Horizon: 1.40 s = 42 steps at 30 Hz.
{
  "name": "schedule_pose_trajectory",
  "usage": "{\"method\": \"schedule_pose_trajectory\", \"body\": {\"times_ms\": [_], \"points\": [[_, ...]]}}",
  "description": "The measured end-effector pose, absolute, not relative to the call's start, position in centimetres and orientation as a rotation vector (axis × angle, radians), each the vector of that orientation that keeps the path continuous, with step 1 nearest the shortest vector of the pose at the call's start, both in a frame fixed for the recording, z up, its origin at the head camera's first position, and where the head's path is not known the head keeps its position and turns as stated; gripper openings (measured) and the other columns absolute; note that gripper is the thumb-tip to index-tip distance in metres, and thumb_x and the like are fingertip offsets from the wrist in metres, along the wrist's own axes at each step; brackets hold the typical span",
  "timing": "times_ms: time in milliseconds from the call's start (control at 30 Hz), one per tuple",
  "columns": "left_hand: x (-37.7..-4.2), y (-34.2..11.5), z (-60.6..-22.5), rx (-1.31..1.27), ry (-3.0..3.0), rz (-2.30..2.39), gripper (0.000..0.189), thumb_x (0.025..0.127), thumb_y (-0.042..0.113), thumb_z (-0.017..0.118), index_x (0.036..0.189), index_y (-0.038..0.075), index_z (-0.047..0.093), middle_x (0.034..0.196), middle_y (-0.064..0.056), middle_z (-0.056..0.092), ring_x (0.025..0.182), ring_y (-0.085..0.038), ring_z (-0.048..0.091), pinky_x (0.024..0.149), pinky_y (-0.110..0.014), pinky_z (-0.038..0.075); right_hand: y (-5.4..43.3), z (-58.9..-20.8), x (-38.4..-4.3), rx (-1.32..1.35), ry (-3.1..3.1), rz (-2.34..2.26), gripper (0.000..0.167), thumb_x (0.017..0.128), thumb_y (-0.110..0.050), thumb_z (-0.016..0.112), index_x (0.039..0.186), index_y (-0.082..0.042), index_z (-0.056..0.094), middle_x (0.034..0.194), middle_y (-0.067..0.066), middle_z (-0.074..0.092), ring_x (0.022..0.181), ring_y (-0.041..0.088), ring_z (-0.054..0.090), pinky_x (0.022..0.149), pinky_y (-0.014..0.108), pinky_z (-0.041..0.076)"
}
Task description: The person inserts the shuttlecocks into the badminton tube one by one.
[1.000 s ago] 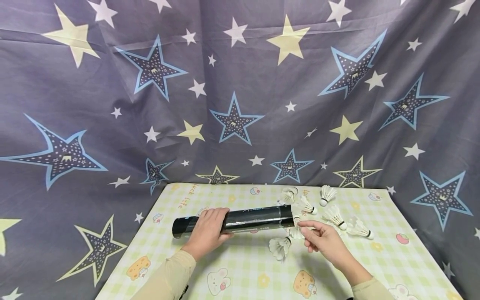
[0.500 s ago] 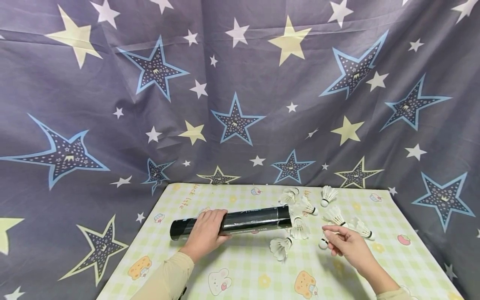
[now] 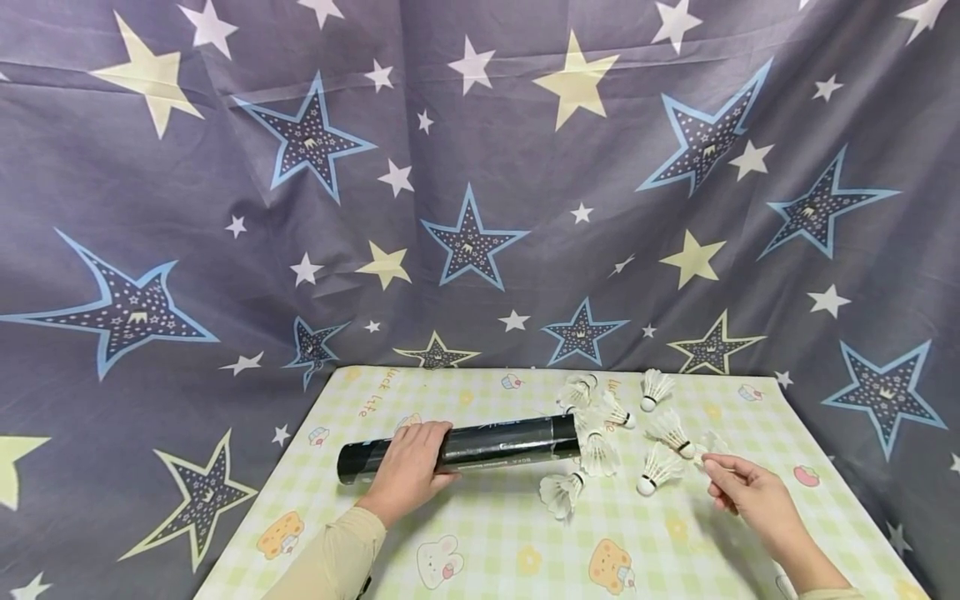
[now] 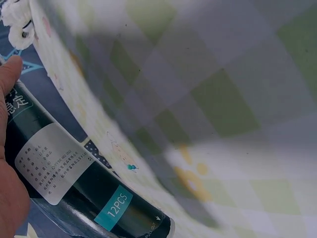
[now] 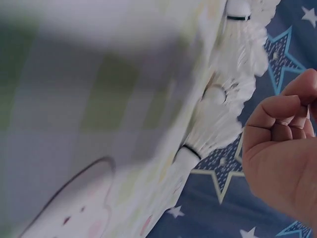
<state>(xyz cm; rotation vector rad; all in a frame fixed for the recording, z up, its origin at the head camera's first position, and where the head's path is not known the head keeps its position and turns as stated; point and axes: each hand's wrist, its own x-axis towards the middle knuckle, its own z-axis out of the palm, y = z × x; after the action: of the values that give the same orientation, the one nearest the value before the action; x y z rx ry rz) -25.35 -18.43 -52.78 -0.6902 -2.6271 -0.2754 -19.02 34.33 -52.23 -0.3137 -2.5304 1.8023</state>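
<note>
Glossy black cylindrical tube [image 3: 510,444]: at left of centre on the table, with twelve o'clock at the far edge; it runs from nine o'clock in toward the middle, its inner end tipped slightly past three. A white label [image 4: 52,161] and a teal "12PCS" block [image 4: 115,208] show from the left wrist.
Left hand [image 3: 408,471]: wraps the tube near its nine o'clock end, a beige sleeve [image 3: 333,558] behind it.
Right hand [image 3: 753,500]: at three o'clock, fingers curled and narrow, at the feathers of the outermost shuttlecock [image 3: 711,440]; whether they pinch it cannot be told.
White feather shuttlecocks [image 3: 660,467]: scattered between twelve and three o'clock, some with black bands; one lies just below the tube's inner end, at its six.
Checked table surface [image 3: 495,517]: pale green and white, printed with a brown bear [image 3: 611,567] at five o'clock, a white rabbit [image 3: 441,562] at seven, a red strawberry [image 3: 806,477] at three and orange "luck life" lettering [image 3: 377,392] at ten.
Grey-purple cloth backdrop [image 3: 495,150]: creased, hanging from nine o'clock through twelve to three, dotted with blue-outlined stars [image 3: 471,243], pale yellow stars [image 3: 581,79] and small white stars [image 3: 472,65].
</note>
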Motion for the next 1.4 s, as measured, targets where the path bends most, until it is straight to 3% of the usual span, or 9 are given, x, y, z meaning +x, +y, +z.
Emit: {"method": "schedule_pose_trajectory", "body": {"times_ms": [100, 333, 667, 1133, 1400], "points": [[-25.3, -18.6, -52.9, -0.684, -2.635, -0.276, 0.086, 0.081, 0.045, 0.095, 0.148, 0.011, 0.054, 0.137, -0.012, 0.068, 0.128, -0.033, 0.065, 0.116, -0.055, 0.047, 35.1, -52.6, -19.2, -0.343, -2.528, 1.817, 0.030, 0.107, -0.034, 0.067, 0.126, -0.012, 0.074, 0.077, -0.008, 0.071, 0.066, 0.005, 0.065, 0.064, 0.026, 0.059], [-25.1, -18.8, -53.2, -0.701, -2.635, -0.263, 0.085, 0.081, 0.046, 0.094, 0.148, 0.011, 0.054, 0.135, -0.012, 0.069, 0.125, -0.033, 0.066, 0.112, -0.055, 0.049, 35.0, -53.5, -20.1, -0.380, -2.596, 1.837, 0.056, 0.108, -0.037, 0.066, 0.143, 0.006, 0.060, 0.080, -0.006, 0.071, 0.069, 0.007, 0.067, 0.066, 0.025, 0.058], [-25.0, -18.7, -53.4, -0.698, -2.658, -0.233, 0.085, 0.083, 0.049, 0.092, 0.149, 0.011, 0.054, 0.137, -0.011, 0.068, 0.128, -0.031, 0.065, 0.114, -0.053, 0.048, 33.4, -54.0, -21.8, -0.304, -2.772, 1.754, 0.062, 0.109, -0.036, 0.064, 0.153, 0.005, 0.052, 0.092, 0.004, 0.075, 0.075, 0.012, 0.068, 0.065, 0.027, 0.056], [-25.2, -18.9, -53.6, -0.703, -2.643, -0.216, 0.085, 0.083, 0.050, 0.091, 0.149, 0.011, 0.054, 0.136, -0.010, 0.069, 0.125, -0.030, 0.065, 0.111, -0.052, 0.049, 32.5, -54.7, -23.1, -0.282, -2.814, 1.641, 0.057, 0.106, -0.035, 0.069, 0.144, 0.007, 0.058, 0.085, 0.000, 0.073, 0.069, 0.011, 0.062, 0.059, 0.027, 0.051], [-25.1, -19.0, -53.6, -0.688, -2.674, -0.227, 0.085, 0.083, 0.050, 0.092, 0.149, 0.014, 0.053, 0.137, -0.010, 0.068, 0.127, -0.030, 0.065, 0.113, -0.052, 0.048, 32.8, -55.2, -22.7, -0.301, -2.833, 1.579, 0.045, 0.106, -0.031, 0.070, 0.131, 0.006, 0.065, 0.081, -0.002, 0.070, 0.067, 0.011, 0.060, 0.059, 0.026, 0.050]]}}
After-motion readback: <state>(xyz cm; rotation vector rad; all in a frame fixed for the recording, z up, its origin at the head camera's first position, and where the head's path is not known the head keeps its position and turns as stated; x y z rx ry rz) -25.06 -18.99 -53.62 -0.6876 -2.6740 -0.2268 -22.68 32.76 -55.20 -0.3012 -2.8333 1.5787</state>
